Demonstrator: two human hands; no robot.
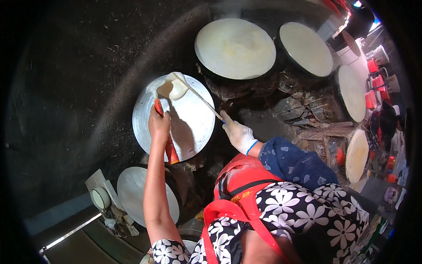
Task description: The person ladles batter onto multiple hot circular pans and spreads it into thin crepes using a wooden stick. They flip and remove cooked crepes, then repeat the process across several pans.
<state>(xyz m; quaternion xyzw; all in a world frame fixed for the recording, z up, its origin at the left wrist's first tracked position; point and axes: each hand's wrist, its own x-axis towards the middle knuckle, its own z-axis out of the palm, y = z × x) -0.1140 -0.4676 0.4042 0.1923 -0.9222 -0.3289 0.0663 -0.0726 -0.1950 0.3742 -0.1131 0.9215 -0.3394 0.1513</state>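
My bare left hand [159, 125] is closed around a red-handled tool [171, 152], held over a round metal griddle [200, 123]. The tool's handle shows above and below my fist, and its upper end is whitish. My right hand [239, 134], in a white knit glove, grips a thin pale stick [202, 99] slanting up and left across the griddle's edge. At the stick's far end is a pale rounded bowl shape [177, 90], smeared white, above the griddle. Which of the two tools that bowl belongs to, I cannot tell. Dark shadows fall on the griddle below.
Round griddles covered in pale batter curve away to the right: a large one [235, 48], a second [306, 48], a third [351, 93] and a fourth [357, 156]. A bare grey griddle [147, 196] stands at lower left beside a small green-white bowl [100, 198]. A dark wall [66, 88] rises left.
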